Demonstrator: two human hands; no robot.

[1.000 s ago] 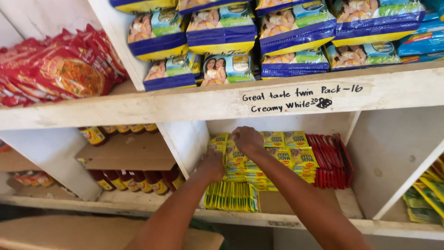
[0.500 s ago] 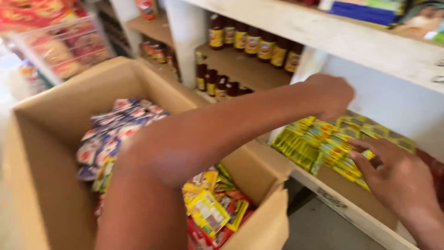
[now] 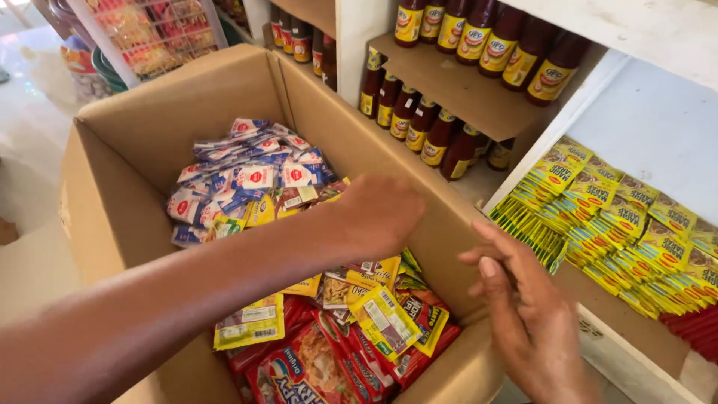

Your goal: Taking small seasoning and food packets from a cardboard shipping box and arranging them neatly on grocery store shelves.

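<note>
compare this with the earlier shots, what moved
Both hands left the yellow sachets on the shelf. The left hand now reaches down into the cardboard box over its mixed packets; the right hand hangs open beside the box. The sachets and sauce bottles stayed put.

Bare hands [image 3: 378, 217], sleeveless forearms

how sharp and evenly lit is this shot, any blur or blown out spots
Head view: the left hand and right hand are slightly motion-blurred, and the near forearm is soft; the sachets in the cardboard box and the sauce bottles are crisp; daylight washes out the floor at top left; soft light on the yellow packets, no hard shadows; the wide lens bends the shelf edges.
</note>
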